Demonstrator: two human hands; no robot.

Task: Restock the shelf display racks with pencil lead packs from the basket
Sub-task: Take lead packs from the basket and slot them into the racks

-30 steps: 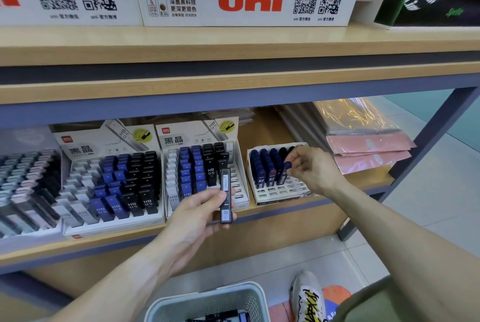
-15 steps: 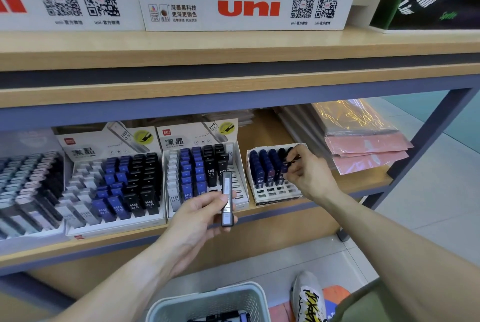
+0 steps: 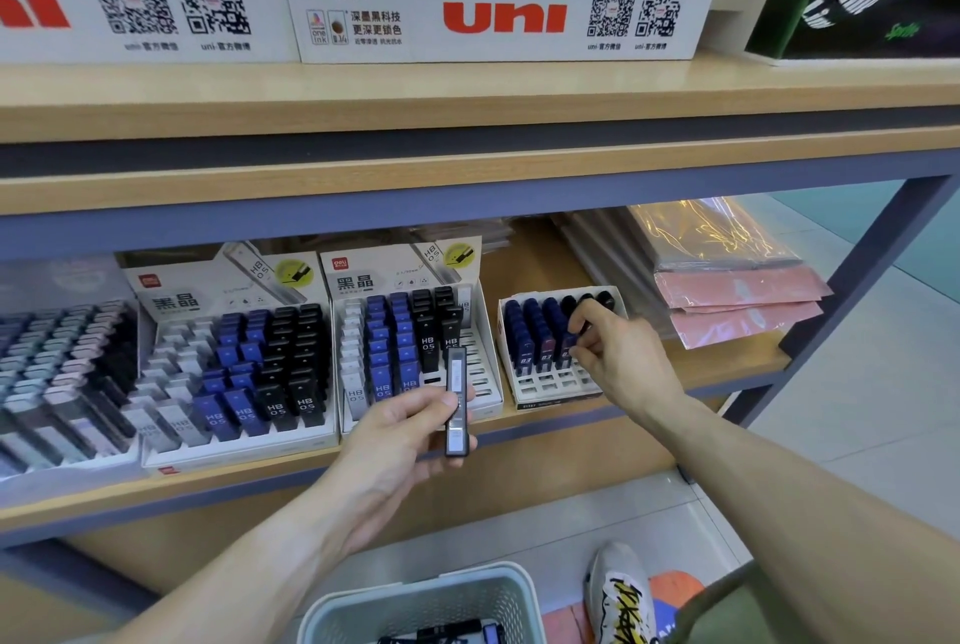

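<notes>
My left hand pinches one dark lead pack, held upright in front of the middle rack. My right hand pinches a pack in the small rack. I count four racks. One basket sits below, beside one shoe.

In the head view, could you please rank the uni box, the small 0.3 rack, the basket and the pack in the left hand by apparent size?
1. uni box
2. basket, partly cut off
3. small 0.3 rack
4. pack in the left hand
</notes>
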